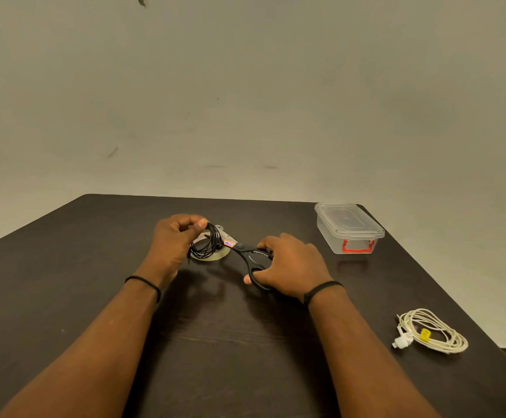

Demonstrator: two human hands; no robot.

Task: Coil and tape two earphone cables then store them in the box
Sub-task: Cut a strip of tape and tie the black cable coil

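Note:
My left hand (174, 239) pinches a coiled black earphone cable (208, 244) and holds it just above a roll of clear tape (212, 256) lying on the dark table (95, 267). My right hand (288, 267) grips black scissors (250, 256) with fingers through the handles; the blades point left toward the coil and the tape. A white earphone cable (434, 331), coiled and bound with a yellow strip, lies at the right of the table. The clear plastic box (348, 229) with a red latch stands at the far right, lid on.
The table's right edge runs close behind the box and the white coil. A plain wall rises behind the far edge. Both forearms reach in from the near edge, each with a black wristband.

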